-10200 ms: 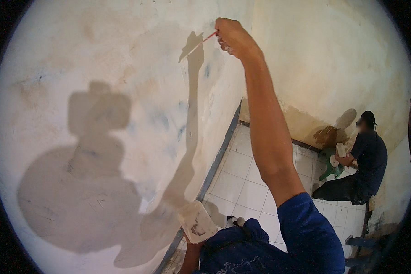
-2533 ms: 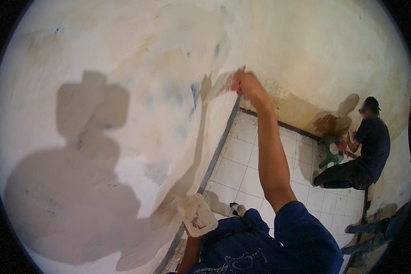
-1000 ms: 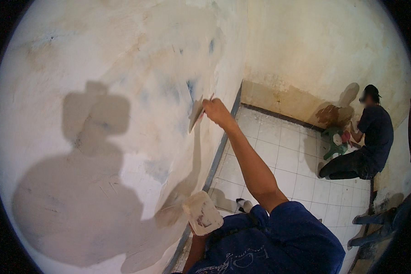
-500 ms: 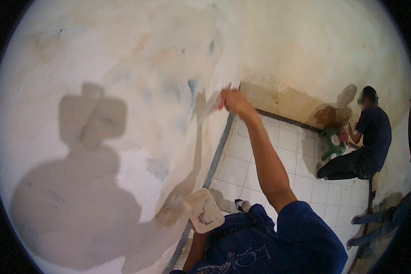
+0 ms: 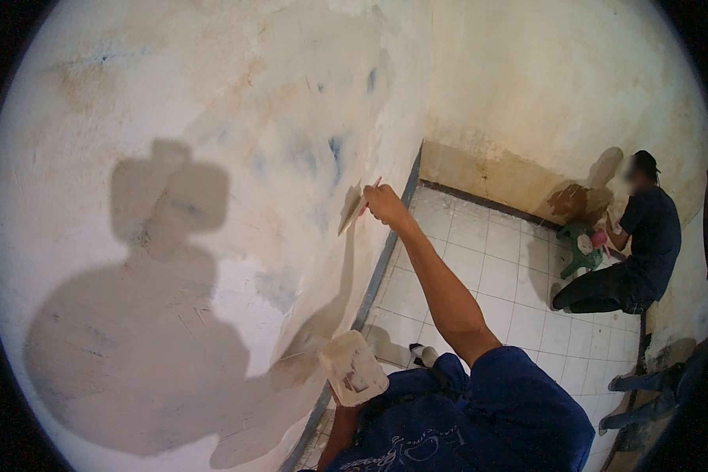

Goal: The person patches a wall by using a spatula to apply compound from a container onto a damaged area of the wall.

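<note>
With fingers wrapped round its reddish handle, my right hand (image 5: 387,208) holds a putty knife (image 5: 351,217), arm stretched out to the wall on the left. The blade lies close to the patchy white wall (image 5: 291,204); whether its edge touches is hard to tell. Low near my body, my left hand (image 5: 343,400) holds up a square whitish plastic tub (image 5: 328,353), tilted so its inside shows pale smears and some darker residue. Most of the left fingers are hidden beneath the tub. Bluish stains (image 5: 335,153) mark the wall above the knife.
A dark skirting strip (image 5: 379,271) runs along the wall's foot beside white floor tiles (image 5: 492,271). At the right a person (image 5: 649,228) in dark clothes kneels by a green stool (image 5: 579,244), holding something pink. Another person's legs (image 5: 645,393) show at the right rim.
My right hand and the putty knife have moved slightly down and left along the wall. The left hand keeps the tub in nearly the same place. The view has shifted a little.
</note>
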### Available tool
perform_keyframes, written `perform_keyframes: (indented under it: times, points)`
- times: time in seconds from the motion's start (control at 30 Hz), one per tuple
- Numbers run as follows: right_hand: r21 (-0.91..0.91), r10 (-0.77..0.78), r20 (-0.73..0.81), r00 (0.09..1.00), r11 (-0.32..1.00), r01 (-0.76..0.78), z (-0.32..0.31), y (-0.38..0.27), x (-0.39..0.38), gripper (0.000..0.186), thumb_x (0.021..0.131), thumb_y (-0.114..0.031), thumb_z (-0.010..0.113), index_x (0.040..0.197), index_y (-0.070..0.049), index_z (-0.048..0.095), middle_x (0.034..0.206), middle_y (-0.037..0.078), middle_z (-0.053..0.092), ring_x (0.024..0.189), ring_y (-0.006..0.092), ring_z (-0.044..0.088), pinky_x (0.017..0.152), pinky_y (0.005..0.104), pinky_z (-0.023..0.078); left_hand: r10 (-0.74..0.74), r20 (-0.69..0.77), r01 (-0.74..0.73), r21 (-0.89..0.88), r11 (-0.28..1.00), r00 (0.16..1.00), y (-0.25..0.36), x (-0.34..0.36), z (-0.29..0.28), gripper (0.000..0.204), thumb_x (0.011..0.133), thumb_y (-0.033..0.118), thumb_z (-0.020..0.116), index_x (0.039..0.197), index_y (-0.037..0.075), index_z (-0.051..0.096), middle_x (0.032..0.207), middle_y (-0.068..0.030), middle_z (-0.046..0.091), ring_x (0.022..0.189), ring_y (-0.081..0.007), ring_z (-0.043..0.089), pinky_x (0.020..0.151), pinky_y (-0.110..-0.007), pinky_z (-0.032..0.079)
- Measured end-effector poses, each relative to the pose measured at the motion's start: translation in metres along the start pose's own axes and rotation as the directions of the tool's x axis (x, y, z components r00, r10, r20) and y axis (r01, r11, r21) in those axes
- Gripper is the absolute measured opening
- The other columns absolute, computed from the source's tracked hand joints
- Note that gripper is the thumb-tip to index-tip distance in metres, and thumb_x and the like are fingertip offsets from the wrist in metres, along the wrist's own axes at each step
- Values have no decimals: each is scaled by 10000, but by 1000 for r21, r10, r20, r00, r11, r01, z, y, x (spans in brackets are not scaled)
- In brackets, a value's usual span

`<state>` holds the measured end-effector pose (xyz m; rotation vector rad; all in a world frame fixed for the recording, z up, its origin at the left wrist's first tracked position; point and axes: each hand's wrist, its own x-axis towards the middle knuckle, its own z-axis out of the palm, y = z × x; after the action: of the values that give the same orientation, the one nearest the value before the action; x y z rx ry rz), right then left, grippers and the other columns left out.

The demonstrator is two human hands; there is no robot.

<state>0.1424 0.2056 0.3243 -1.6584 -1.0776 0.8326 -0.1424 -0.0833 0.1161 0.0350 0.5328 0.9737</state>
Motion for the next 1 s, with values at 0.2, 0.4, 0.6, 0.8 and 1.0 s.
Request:
perform_keyframes:
  times: [0.2, 0.4, 0.6, 0.8, 1.0]
  points:
    - [-21, -316, 21, 948, 948, 317, -22, -99, -20, 370, 829, -306, 456, 654, 7, 543, 561, 70, 497, 467, 158, 452, 434, 326, 342, -6, 21, 6, -9, 1000, 1000, 1, -1, -3, 724, 863, 551, 507, 1412, 107, 349, 1320, -144, 490, 1145, -313, 515, 943, -494, 447]
    - [72, -437, 42, 899, 898, 433, -32, -220, -38, 314, 818, -262, 457, 649, -16, 555, 600, 42, 540, 485, 131, 406, 475, 308, 322, -32, 43, 32, -6, 999, 999, -1, 0, -8, 729, 861, 555, 508, 1414, 108, 347, 1325, -145, 487, 1150, -314, 512, 946, -497, 445]
    - [-186, -559, -15, 829, 816, 547, -50, -326, -38, 223, 833, -187, 455, 717, -43, 579, 608, 34, 530, 482, 130, 392, 438, 305, 309, -37, 45, 37, 2, 999, 998, 5, 0, -11, 735, 859, 560, 509, 1416, 110, 344, 1330, -145, 484, 1156, -315, 510, 949, -500, 443]
    - [-52, -627, -54, 777, 779, 625, -149, -311, -35, 206, 902, -119, 415, 779, -39, 561, 609, 39, 542, 525, 178, 502, 447, 324, 391, -20, 28, 20, -1, 1000, 999, 5, -4, -3, 741, 858, 564, 509, 1419, 111, 342, 1334, -145, 481, 1162, -317, 507, 952, -503, 441]
    - [-115, -310, -124, 943, 948, 297, -97, -178, -52, 366, 844, -302, 477, 675, 7, 573, 580, 49, 498, 499, 136, 432, 445, 339, 350, -32, 40, 32, -1, 999, 999, -1, 2, -4, 746, 856, 569, 510, 1421, 112, 339, 1339, -145, 478, 1168, -318, 504, 955, -507, 439]
